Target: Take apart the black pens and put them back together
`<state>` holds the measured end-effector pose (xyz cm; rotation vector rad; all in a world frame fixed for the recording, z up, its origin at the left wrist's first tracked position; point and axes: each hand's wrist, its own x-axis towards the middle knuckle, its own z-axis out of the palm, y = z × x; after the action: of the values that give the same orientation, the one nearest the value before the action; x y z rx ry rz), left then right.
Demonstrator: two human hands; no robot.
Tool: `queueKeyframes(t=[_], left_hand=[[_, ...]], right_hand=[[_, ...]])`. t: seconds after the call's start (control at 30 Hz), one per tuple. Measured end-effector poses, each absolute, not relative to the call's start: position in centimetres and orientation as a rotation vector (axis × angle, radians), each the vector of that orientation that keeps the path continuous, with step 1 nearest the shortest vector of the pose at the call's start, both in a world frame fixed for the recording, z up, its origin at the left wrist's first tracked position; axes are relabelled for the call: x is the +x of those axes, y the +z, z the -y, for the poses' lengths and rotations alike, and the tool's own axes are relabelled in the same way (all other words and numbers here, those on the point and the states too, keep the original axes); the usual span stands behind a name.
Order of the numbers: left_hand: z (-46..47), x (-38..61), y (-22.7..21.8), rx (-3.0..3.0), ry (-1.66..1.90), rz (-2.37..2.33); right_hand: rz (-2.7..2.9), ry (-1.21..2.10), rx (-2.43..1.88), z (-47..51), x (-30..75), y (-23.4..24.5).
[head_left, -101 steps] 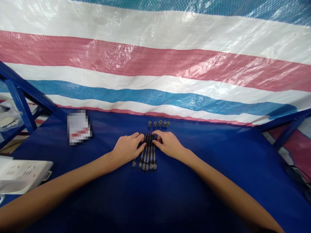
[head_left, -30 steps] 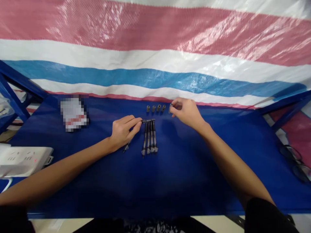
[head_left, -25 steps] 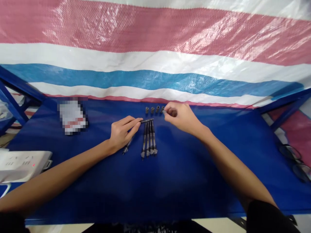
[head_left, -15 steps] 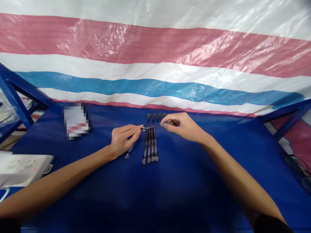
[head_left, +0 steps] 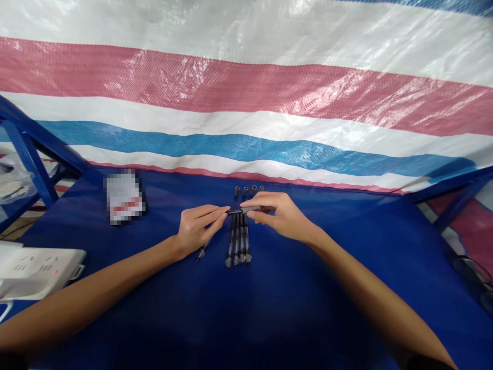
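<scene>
Between thumb and fingertips, my left hand (head_left: 203,226) pinches a black pen (head_left: 234,211) that points right. My right hand (head_left: 276,213) is closed on a grey pen grip sleeve (head_left: 252,208), whose left end meets the pen's tip, seemingly around it. Just below, several dark pens with clear barrels (head_left: 239,241) lie side by side on the blue table (head_left: 246,318). Another pen (head_left: 202,252) lies apart, partly hidden under my left hand. Behind my right hand, several short grey sleeves (head_left: 245,190) stand upright in a row.
A blurred-out white and red packet (head_left: 124,198) lies at the back left. A white power strip (head_left: 42,270) with a red light sits at the left edge. Blue frame bars (head_left: 36,164) and a striped plastic sheet (head_left: 246,87) border the table.
My right hand has moved left and slightly down, bringing the grey sleeve against the pen tip where a gap was before. My left hand still holds the pen. The view has tilted slightly up.
</scene>
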<state>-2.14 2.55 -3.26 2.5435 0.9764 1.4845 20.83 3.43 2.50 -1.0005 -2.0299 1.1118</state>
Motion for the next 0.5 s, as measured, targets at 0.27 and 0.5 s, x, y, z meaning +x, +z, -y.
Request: queueKeyframes(t=[0.27, 0.5], left_hand=[[-2.5, -2.1, -2.9, 2.524, 1.487, -0.956], [-2.6, -2.2, -3.1, 2.563, 1.479, -0.874]], right_hand=[[1.806, 1.579, -0.765, -4.2, 21.1, 1.8], [1.753, 1.705, -0.717, -4.2, 20.8, 0.9]])
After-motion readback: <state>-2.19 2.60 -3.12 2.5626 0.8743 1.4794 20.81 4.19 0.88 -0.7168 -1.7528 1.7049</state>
